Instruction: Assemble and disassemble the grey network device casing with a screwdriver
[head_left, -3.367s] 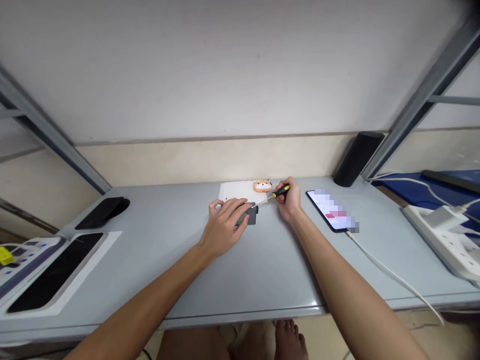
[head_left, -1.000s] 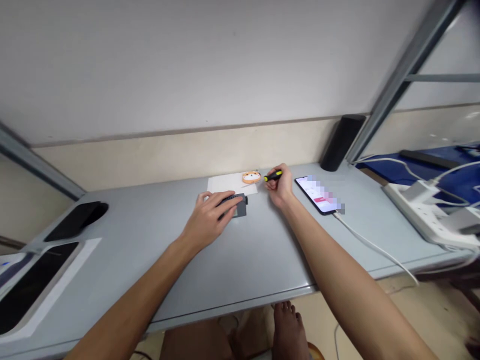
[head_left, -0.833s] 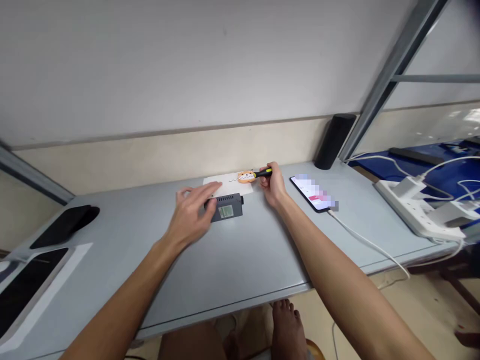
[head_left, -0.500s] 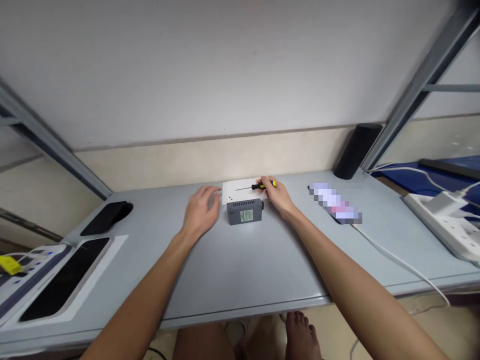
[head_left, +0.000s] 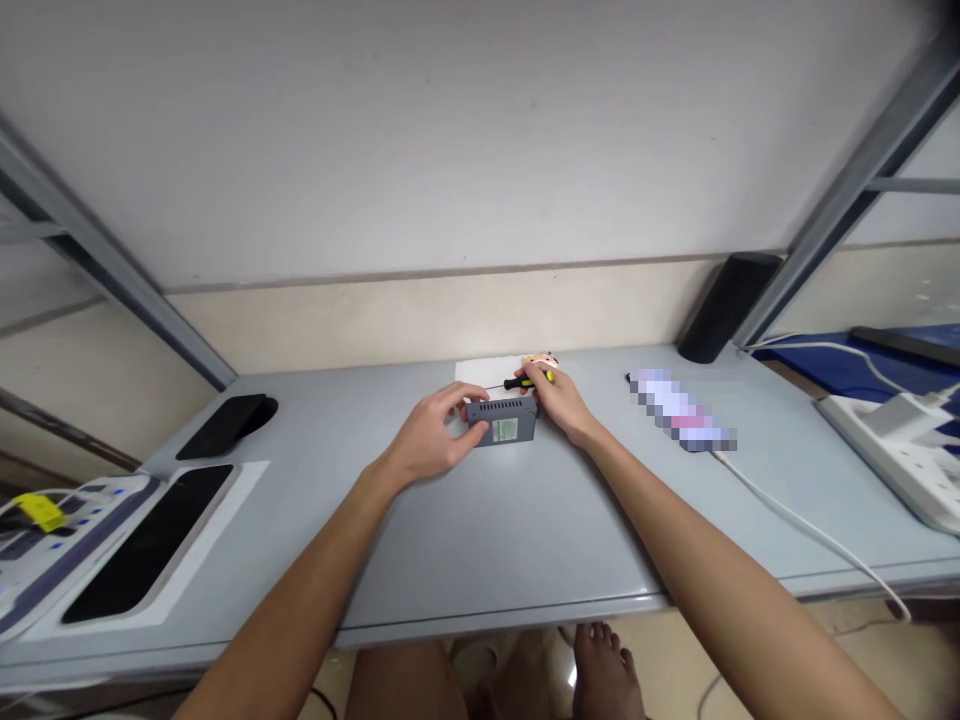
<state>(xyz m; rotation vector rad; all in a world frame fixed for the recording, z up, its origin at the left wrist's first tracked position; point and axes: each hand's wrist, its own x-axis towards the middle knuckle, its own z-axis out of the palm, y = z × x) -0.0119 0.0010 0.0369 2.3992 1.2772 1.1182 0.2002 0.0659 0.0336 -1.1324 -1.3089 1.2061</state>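
Note:
A small grey box [head_left: 504,422] with vent slots and a pale green label stands on its edge on the grey desk. My left hand [head_left: 444,430] grips its left end, thumb on the near face and fingers behind. A black and yellow screwdriver [head_left: 520,382] lies across behind the box, its thin shaft pointing left. My right hand [head_left: 553,398] is closed round the screwdriver's handle, close to the box's right end. Under the screwdriver is a white sheet [head_left: 480,371], partly covered by my hands and the box.
On the right are a phone [head_left: 679,410] with a white cable, a black cylinder [head_left: 726,308] and a white power strip [head_left: 892,450]. A dark tablet-like device [head_left: 150,545], a black object [head_left: 221,425] and another power strip [head_left: 75,545] are on the left.
My left hand has moved right and taken hold of the box's left end. My right hand still holds the screwdriver. The whole view has shifted slightly.

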